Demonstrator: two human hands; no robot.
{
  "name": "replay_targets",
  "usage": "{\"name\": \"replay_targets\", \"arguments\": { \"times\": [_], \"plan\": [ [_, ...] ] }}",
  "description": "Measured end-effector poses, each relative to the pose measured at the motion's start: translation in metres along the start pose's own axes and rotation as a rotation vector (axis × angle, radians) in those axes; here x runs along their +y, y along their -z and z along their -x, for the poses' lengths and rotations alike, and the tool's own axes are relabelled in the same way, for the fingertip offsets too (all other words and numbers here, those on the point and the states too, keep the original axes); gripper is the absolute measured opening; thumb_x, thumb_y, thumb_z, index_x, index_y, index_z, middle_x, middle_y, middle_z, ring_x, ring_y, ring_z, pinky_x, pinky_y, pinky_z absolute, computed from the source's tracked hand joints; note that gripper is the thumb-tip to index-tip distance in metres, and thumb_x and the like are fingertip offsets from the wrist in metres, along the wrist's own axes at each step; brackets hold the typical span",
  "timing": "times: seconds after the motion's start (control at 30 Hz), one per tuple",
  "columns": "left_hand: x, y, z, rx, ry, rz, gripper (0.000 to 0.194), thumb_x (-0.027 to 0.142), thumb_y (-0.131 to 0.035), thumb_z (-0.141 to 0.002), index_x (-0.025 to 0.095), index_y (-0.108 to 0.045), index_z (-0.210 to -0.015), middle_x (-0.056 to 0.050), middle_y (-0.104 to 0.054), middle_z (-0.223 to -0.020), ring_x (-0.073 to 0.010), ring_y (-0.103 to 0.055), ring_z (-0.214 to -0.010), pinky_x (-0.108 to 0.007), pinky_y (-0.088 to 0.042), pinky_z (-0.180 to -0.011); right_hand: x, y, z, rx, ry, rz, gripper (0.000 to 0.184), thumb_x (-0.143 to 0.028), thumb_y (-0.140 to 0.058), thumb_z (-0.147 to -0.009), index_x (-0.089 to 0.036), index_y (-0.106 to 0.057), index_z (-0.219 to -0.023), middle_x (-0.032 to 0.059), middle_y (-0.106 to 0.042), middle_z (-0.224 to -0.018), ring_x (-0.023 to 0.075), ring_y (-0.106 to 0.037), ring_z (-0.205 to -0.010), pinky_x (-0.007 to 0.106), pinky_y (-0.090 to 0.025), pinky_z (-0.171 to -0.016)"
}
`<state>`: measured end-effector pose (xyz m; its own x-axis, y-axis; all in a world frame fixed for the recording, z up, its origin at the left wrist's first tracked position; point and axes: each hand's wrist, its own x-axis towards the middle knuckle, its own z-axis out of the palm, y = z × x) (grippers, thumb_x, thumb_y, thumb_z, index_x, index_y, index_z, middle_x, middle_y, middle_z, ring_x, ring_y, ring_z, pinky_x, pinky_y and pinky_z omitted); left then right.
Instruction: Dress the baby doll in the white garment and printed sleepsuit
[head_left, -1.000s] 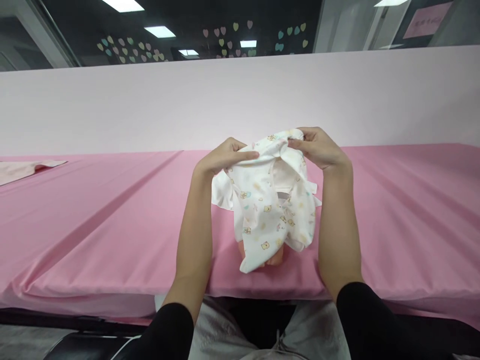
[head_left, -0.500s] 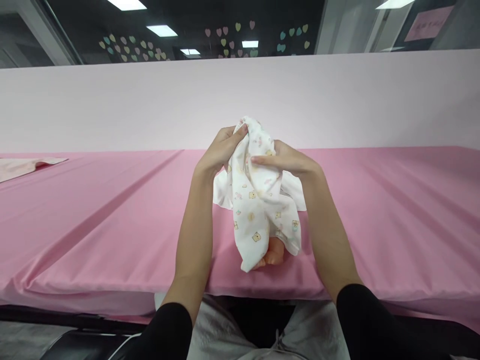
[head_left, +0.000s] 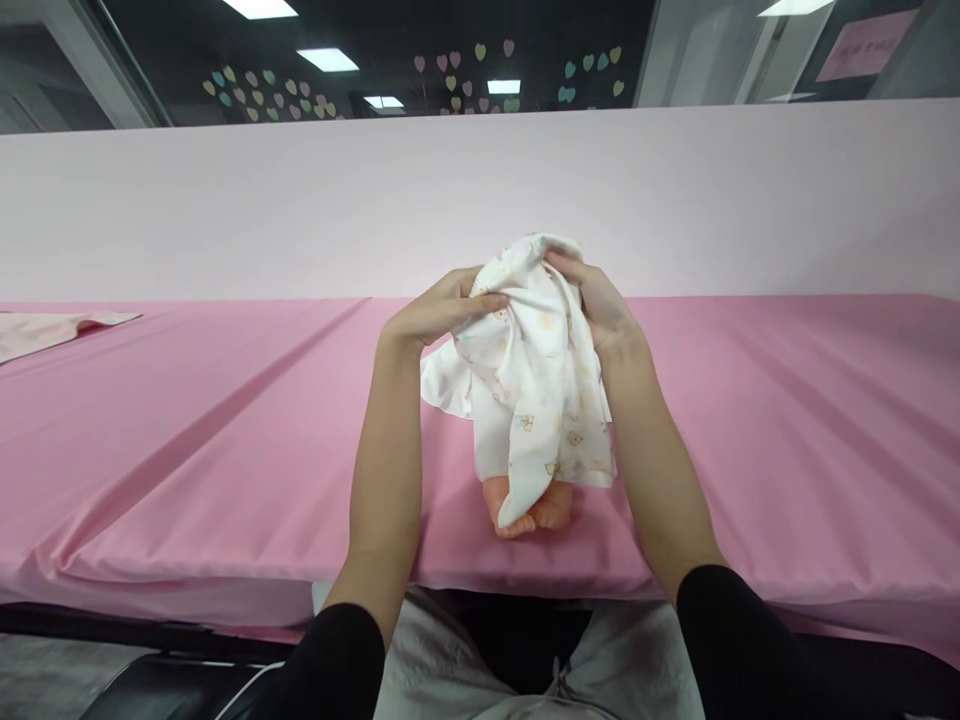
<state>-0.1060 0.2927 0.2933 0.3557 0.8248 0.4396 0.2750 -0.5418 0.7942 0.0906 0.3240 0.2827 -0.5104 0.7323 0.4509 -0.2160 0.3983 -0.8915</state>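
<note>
A white baby garment (head_left: 536, 390) printed with small bears hangs bunched over a doll on the pink table cover (head_left: 225, 430). Only the doll's feet (head_left: 532, 512) show beneath the cloth, near the table's front edge. My left hand (head_left: 442, 307) pinches the garment's upper left fold, fingers closed on the fabric. My right hand (head_left: 596, 295) grips the top of the garment from the right side, fingers curled into the cloth. Both hands are close together at the top of the bundle.
A pale pink cloth (head_left: 52, 328) lies at the far left of the table. A light pink partition (head_left: 480, 200) stands along the table's back edge. Behind it is dark glass with paper hearts (head_left: 457, 65). A black chair edge (head_left: 172, 690) shows at the lower left.
The garment's opening, spread wide a second ago, is now gathered. My right hand moved from the garment's middle up to its top. The cloth sits lower, and both doll feet show.
</note>
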Motion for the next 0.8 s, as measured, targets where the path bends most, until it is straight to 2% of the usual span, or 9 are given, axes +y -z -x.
{"name": "replay_targets", "arguments": {
  "times": [0.1,0.13,0.2,0.33,0.43,0.53,0.63,0.73,0.8],
  "plan": [
    [-0.007,-0.003,-0.009,0.307,-0.110,0.063,0.027,0.042,-0.067,-0.072,0.019,-0.057,-0.082,-0.002,-0.060,-0.072,-0.0182,-0.063,-0.074,-0.028,-0.050,-0.062,-0.001,-0.001,0.008,-0.144,-0.069,-0.017,0.035,-0.044,-0.070,-0.071,-0.017,-0.058,-0.088,-0.0010,-0.056,-0.059,0.0135,-0.054,-0.052,0.025,-0.047,-0.049],
    [-0.009,-0.004,-0.011,0.373,-0.129,0.079,0.026,0.044,-0.063,-0.075,0.020,-0.055,-0.081,-0.001,-0.059,-0.072,-0.0173,-0.063,-0.074,-0.027,-0.050,-0.062,-0.003,-0.001,0.011,-0.201,-0.097,0.019,0.036,-0.040,-0.075,-0.067,-0.017,-0.058,-0.088,-0.0028,-0.053,-0.055,0.0107,-0.049,-0.046,0.023,-0.042,-0.043],
    [-0.010,-0.005,-0.014,0.432,-0.137,0.102,0.028,0.048,-0.057,-0.080,0.021,-0.051,-0.078,-0.001,-0.057,-0.071,-0.0167,-0.062,-0.073,-0.027,-0.049,-0.062,-0.008,-0.002,0.014,-0.282,-0.126,0.079,0.036,-0.035,-0.079,-0.064,-0.016,-0.057,-0.084,-0.0055,-0.049,-0.050,0.0066,-0.040,-0.039,0.019,-0.033,-0.037],
    [-0.009,-0.009,-0.018,0.411,-0.111,0.105,0.033,0.053,-0.054,-0.080,0.021,-0.047,-0.075,-0.001,-0.056,-0.069,-0.0168,-0.060,-0.073,-0.027,-0.046,-0.062,-0.017,-0.002,0.015,-0.267,-0.054,0.101,0.033,-0.043,-0.072,-0.073,-0.015,-0.054,-0.073,-0.0036,-0.051,-0.053,0.0045,-0.037,-0.039,0.020,-0.033,-0.038],
    [-0.010,-0.016,-0.020,0.437,-0.104,0.102,0.033,0.052,-0.053,-0.081,0.021,-0.046,-0.077,-0.001,-0.053,-0.071,-0.0148,-0.058,-0.073,-0.026,-0.045,-0.062,-0.018,0.000,0.016,-0.300,-0.088,0.165,0.034,-0.044,-0.069,-0.075,-0.016,-0.052,-0.067,-0.0034,-0.049,-0.051,0.0046,-0.035,-0.039,0.021,-0.033,-0.039],
    [-0.010,-0.024,-0.024,0.447,-0.100,0.085,0.032,0.051,-0.050,-0.084,0.020,-0.045,-0.078,0.000,-0.050,-0.073,-0.0132,-0.056,-0.073,-0.025,-0.045,-0.064,-0.016,0.001,0.019,-0.335,-0.164,0.225,0.036,-0.037,-0.076,-0.068,-0.018,-0.047,-0.061,-0.0063,-0.041,-0.047,0.0045,-0.032,-0.040,0.020,-0.027,-0.036],
    [-0.009,-0.032,-0.025,0.438,-0.104,0.063,0.032,0.051,-0.049,-0.086,0.020,-0.046,-0.080,0.000,-0.048,-0.075,-0.0130,-0.054,-0.075,-0.026,-0.045,-0.067,-0.014,-0.001,0.020,-0.353,-0.148,0.193,0.037,-0.032,-0.082,-0.060,-0.018,-0.048,-0.064,-0.0074,-0.039,-0.050,0.0042,-0.032,-0.042,0.018,-0.025,-0.035],
    [-0.009,-0.037,-0.025,0.436,-0.121,0.052,0.031,0.050,-0.050,-0.086,0.020,-0.046,-0.082,0.000,-0.047,-0.077,-0.0134,-0.054,-0.078,-0.027,-0.046,-0.070,-0.015,-0.002,0.021,-0.383,-0.097,0.062,0.037,-0.044,-0.076,-0.066,-0.018,-0.050,-0.068,-0.0081,-0.036,-0.048,0.0052,-0.033,-0.042,0.019,-0.031,-0.038],
    [-0.010,-0.039,-0.025,0.433,-0.114,0.044,0.030,0.049,-0.052,-0.086,0.020,-0.046,-0.083,0.000,-0.046,-0.079,-0.0136,-0.054,-0.079,-0.028,-0.046,-0.072,-0.015,-0.001,0.020,-0.383,-0.055,0.021,0.041,-0.055,-0.067,-0.072,-0.017,-0.052,-0.068,-0.0060,-0.040,-0.048,0.0076,-0.041,-0.045,0.022,-0.039,-0.043]
  ]
}}
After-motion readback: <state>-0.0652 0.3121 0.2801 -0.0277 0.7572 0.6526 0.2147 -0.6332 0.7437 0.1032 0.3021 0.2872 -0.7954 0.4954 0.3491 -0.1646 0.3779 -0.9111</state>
